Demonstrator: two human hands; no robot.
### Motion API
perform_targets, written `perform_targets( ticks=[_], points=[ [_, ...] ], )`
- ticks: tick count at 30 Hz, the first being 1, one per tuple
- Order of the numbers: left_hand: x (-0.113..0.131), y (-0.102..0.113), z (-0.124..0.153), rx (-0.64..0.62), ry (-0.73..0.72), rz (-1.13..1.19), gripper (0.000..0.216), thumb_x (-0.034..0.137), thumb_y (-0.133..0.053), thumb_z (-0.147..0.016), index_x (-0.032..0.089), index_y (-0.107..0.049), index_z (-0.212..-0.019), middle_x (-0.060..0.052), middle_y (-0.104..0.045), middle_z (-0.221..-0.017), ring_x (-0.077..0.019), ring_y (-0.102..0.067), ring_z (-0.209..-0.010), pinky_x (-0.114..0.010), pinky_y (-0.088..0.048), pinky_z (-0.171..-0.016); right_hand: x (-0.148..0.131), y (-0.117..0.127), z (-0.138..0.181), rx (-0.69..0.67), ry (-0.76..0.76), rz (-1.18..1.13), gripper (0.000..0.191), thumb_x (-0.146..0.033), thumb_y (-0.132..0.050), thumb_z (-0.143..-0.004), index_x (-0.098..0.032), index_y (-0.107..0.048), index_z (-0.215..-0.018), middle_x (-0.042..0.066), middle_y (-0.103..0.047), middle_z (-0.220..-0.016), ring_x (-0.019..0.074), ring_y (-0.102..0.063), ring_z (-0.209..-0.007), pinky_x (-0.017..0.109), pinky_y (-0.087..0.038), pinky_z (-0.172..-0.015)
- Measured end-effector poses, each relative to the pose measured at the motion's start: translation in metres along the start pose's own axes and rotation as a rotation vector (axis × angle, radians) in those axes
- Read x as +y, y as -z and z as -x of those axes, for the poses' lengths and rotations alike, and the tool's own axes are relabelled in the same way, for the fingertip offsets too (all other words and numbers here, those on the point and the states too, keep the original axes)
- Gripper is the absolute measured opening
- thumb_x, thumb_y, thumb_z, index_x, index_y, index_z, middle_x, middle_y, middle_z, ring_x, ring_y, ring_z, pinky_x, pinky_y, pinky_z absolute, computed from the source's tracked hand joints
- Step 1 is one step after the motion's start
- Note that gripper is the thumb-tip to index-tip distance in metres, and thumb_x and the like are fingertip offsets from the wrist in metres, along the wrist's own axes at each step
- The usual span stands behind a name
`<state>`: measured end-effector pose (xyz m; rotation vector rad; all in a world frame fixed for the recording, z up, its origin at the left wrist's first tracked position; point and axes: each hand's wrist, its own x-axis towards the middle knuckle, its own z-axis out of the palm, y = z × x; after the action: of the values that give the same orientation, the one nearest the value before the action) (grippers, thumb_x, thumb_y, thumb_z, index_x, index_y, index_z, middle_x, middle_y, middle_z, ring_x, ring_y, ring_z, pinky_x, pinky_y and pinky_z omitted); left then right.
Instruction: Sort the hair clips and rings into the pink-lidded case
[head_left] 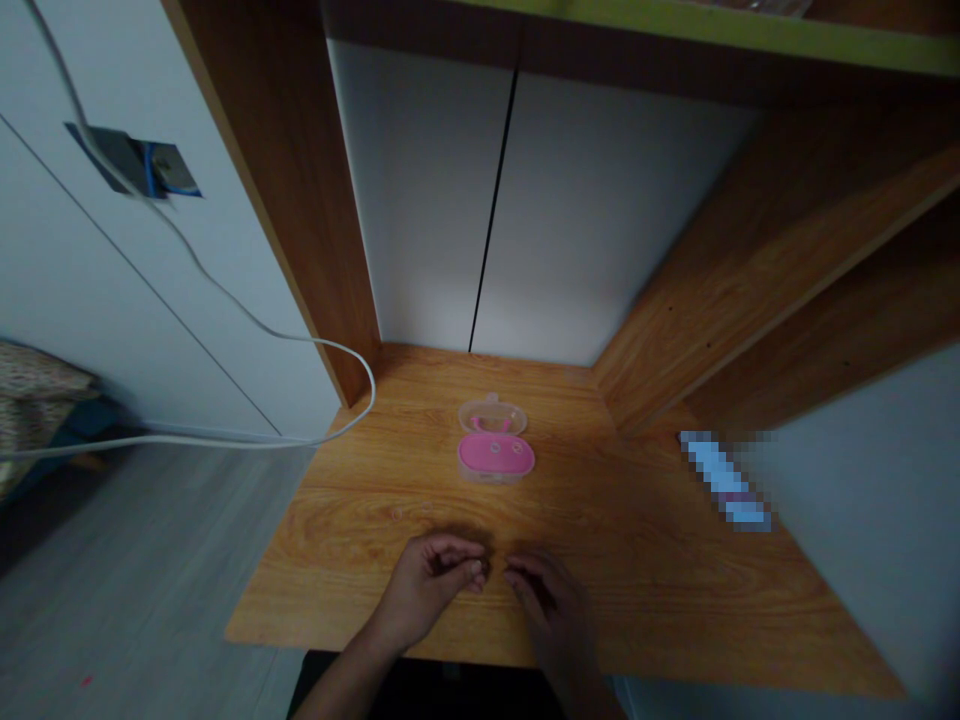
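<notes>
Both hands are low over the front of the wooden desk (645, 600), their fingertips facing each other across a small gap. The thumb and fingers of my left hand (431, 590) are pinched together; a small dark bit seems to show at the tips, too small to name. My right hand (555, 605) is curled, thumb against fingers, and anything in it is hidden. Beyond them lies an oval case with a pink insert (495, 454), its clear lid (493, 416) folded back. Two tiny clear rounds, one of them at the left (397, 515), lie left of the case.
A white cable (373, 390) loops over the desk's left back corner. Wooden side panels (300, 200) and a white back wall (450, 200) enclose the desk. At the right edge lies a pixelated, pale blue oblong (724, 480). A shelf with a yellow-green edge (675, 30) hangs above.
</notes>
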<state>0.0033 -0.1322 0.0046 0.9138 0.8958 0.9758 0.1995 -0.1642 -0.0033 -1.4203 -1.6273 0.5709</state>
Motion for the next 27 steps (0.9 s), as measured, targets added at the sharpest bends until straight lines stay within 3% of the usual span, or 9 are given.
perform_targets(
  ticks=[8, 15, 21, 27],
  points=[
    [-0.002, 0.001, 0.002, 0.023, -0.036, 0.001, 0.035, 0.041, -0.087, -0.069, 0.014, -0.078, -0.089, -0.006, -0.076, -0.072, -0.0160, -0.069, -0.066, -0.028, -0.057, -0.068, 0.015, 0.000, 0.001, -0.002, -0.082, 0.013, 0.024, -0.040, -0.060, -0.091, -0.023, -0.077, -0.094, 0.008, -0.078, -0.095, 0.0243, -0.074, -0.087, 0.036, -0.061, -0.081],
    [-0.002, 0.004, 0.002, 0.019, -0.029, -0.007, 0.028, 0.038, -0.086, -0.071, 0.016, -0.080, -0.087, -0.005, -0.077, -0.072, -0.0147, -0.069, -0.066, -0.026, -0.055, -0.069, 0.008, -0.001, 0.002, -0.004, -0.156, -0.042, 0.024, -0.041, -0.059, -0.093, -0.025, -0.077, -0.097, 0.007, -0.078, -0.100, 0.0248, -0.074, -0.093, 0.037, -0.060, -0.085],
    [-0.004, 0.004, 0.002, 0.025, -0.014, -0.013, 0.029, 0.038, -0.087, -0.068, 0.016, -0.080, -0.086, -0.005, -0.077, -0.073, -0.0139, -0.068, -0.065, -0.024, -0.055, -0.067, 0.009, -0.001, 0.001, 0.011, -0.125, -0.025, 0.027, -0.042, -0.058, -0.094, -0.024, -0.077, -0.097, 0.009, -0.078, -0.097, 0.0252, -0.075, -0.088, 0.037, -0.062, -0.082],
    [-0.008, 0.004, 0.001, 0.016, -0.004, -0.020, 0.030, 0.037, -0.088, -0.068, 0.016, -0.080, -0.088, -0.006, -0.078, -0.075, -0.0138, -0.069, -0.067, -0.025, -0.055, -0.069, 0.011, -0.001, 0.001, 0.048, -0.011, -0.051, 0.012, -0.031, -0.063, -0.091, -0.025, -0.074, -0.094, 0.005, -0.078, -0.089, 0.0210, -0.074, -0.081, 0.031, -0.061, -0.076]
  ],
)
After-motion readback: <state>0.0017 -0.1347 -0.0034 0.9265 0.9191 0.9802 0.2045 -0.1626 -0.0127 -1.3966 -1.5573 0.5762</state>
